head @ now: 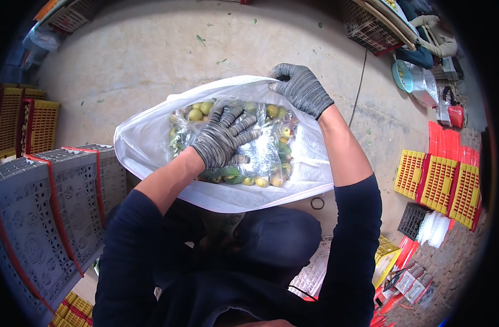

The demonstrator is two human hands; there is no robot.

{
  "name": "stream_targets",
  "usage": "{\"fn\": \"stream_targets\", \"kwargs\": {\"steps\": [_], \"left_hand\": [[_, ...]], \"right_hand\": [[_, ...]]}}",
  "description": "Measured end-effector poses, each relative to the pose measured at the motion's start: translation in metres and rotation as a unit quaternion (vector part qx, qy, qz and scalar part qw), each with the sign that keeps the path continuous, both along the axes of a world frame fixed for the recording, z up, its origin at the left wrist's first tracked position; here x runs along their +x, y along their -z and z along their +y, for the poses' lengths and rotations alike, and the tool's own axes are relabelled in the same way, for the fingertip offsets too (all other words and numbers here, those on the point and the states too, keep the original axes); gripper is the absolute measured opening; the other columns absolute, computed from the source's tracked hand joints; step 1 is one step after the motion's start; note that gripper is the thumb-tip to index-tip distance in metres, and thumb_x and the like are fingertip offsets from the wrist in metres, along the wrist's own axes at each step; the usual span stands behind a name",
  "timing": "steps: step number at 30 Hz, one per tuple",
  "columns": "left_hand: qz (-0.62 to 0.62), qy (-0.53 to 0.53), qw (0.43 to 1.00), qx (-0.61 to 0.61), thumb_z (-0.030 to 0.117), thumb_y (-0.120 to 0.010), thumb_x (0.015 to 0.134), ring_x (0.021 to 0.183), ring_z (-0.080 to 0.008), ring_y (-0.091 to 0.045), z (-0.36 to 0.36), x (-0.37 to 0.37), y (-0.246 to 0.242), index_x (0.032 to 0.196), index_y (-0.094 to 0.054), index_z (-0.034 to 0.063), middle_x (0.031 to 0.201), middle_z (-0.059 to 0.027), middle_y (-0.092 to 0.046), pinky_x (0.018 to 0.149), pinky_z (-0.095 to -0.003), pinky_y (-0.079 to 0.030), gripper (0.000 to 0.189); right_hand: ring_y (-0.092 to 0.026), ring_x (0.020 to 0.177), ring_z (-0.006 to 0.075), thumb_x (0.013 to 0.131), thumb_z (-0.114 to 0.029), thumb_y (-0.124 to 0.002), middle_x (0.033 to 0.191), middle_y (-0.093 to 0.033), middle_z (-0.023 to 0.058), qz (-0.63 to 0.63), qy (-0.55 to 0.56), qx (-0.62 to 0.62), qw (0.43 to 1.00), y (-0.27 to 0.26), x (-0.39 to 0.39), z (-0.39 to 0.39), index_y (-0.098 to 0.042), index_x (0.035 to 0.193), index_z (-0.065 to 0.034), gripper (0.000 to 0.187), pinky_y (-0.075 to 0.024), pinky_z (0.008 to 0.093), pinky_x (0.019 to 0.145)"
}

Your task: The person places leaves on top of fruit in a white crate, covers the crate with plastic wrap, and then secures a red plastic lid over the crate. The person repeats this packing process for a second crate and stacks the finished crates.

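Observation:
A large white woven sack (310,163) lies with its mouth held wide before me. Inside it, clear plastic wrap covers round green-yellow fruit (195,115) and some green leaves (232,178). My left hand (227,141), in a grey knitted glove, rests palm down with fingers spread on the plastic over the fruit. My right hand (300,88), gloved alike, grips the sack's far rim at the upper right, its fingers curled around the edge.
Grey plastic crates (73,200) with red edges stand close at my left. Yellow crates (439,184) are at the right, others at far left. A dark ring (317,203) lies on the concrete floor. A person (435,36) sits at the upper right near a turquoise basin (401,76).

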State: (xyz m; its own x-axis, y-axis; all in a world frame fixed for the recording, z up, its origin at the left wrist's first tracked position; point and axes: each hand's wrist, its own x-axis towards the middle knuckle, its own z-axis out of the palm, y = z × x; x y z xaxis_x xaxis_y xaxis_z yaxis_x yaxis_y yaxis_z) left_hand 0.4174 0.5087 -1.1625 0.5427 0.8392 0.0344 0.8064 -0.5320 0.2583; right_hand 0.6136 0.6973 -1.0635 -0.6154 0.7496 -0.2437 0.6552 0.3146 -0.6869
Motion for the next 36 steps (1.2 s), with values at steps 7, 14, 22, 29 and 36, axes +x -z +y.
{"fn": "stream_targets", "kwargs": {"steps": [7,14,22,29,36], "left_hand": [[-0.079,-0.076,0.975,-0.193,0.059,-0.055,0.096,0.135,-0.0362,-0.051,0.003,-0.020,0.033,0.141,-0.059,0.0136,0.145,-0.0134,-0.059,0.118,-0.0465,-0.034,0.064],[0.075,-0.049,0.992,-0.085,0.033,-0.062,0.093,0.111,-0.0369,-0.063,-0.047,-0.072,-0.034,0.125,-0.069,0.0141,0.126,-0.0107,-0.067,0.099,-0.0508,-0.049,0.038],[0.316,-0.104,0.926,-0.177,0.009,-0.062,0.085,0.124,-0.0284,-0.060,-0.059,-0.146,-0.059,0.121,-0.069,0.0221,0.116,-0.0061,-0.071,0.121,-0.0609,-0.023,0.039],[0.352,-0.190,0.871,-0.285,0.017,-0.071,0.084,0.106,-0.0332,-0.071,-0.095,-0.139,-0.110,0.114,-0.070,0.0078,0.107,-0.0151,-0.074,0.093,-0.0477,-0.055,0.031],[-0.002,-0.100,0.975,-0.199,0.049,-0.078,0.082,0.120,-0.0409,-0.060,-0.087,0.028,-0.084,0.142,-0.055,0.0051,0.120,-0.0207,-0.069,0.103,-0.0493,-0.046,0.077]], "right_hand": [[-0.071,0.100,0.0287,0.080,0.003,-0.067,0.105,-0.075,0.0149,-0.025,-0.255,-0.088,0.963,0.060,0.043,-0.095,-0.073,0.112,-0.0076,0.035,-0.0549,0.0365,0.091],[-0.071,0.096,0.0349,0.085,-0.016,-0.070,0.100,-0.075,0.0165,-0.086,-0.248,-0.105,0.959,0.087,0.039,-0.125,-0.073,0.111,-0.0091,0.028,-0.0535,0.0417,0.086],[-0.069,0.092,0.0397,0.098,-0.049,-0.053,0.100,-0.073,0.0222,-0.169,-0.264,-0.054,0.948,0.085,0.016,-0.120,-0.074,0.107,-0.0045,0.050,-0.0524,0.0464,0.087],[-0.066,0.105,0.0432,0.103,-0.048,-0.045,0.112,-0.071,0.0240,-0.209,-0.235,-0.094,0.945,0.072,0.014,-0.119,-0.072,0.114,-0.0034,0.054,-0.0482,0.0485,0.095],[-0.067,0.093,0.0403,0.102,-0.048,-0.044,0.100,-0.073,0.0215,-0.201,-0.203,-0.177,0.942,0.081,0.003,-0.114,-0.070,0.109,-0.0018,0.054,-0.0497,0.0480,0.089]]}}
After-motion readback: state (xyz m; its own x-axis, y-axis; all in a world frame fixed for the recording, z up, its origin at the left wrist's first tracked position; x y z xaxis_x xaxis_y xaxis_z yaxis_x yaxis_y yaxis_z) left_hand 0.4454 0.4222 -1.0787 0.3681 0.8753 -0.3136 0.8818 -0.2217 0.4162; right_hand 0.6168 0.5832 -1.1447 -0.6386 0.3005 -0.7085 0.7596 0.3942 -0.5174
